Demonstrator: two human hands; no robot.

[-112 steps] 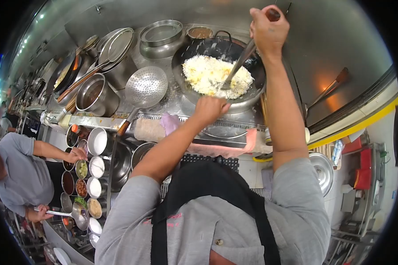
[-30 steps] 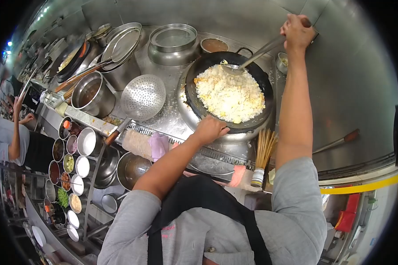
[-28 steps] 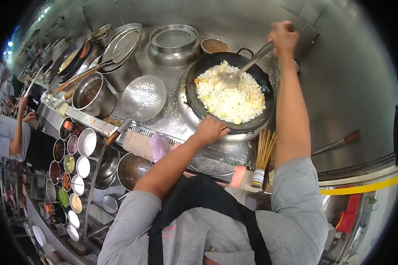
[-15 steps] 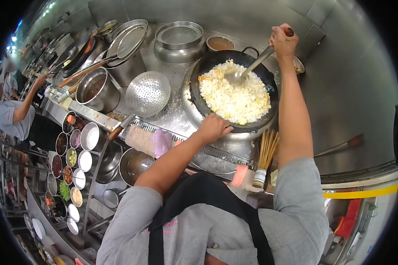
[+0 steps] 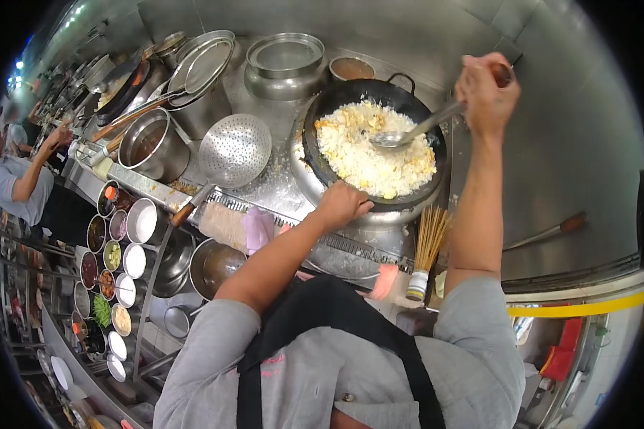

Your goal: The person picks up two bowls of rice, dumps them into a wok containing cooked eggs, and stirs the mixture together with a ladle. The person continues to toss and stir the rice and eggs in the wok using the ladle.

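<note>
Your head-worn camera looks forward and steeply down over your grey cloth shirt (image 5: 472,365) and black fabric apron (image 5: 329,304), which lie close below it and fill the bottom of your view. You face the black, round metal wok (image 5: 409,104) just right of centre, near enough to see into it from above, with the smooth grey metal wall (image 5: 572,157) beyond. Your wide, round view curves toward its dark edges, taking in the yellow strip (image 5: 579,309) at far right.
</note>
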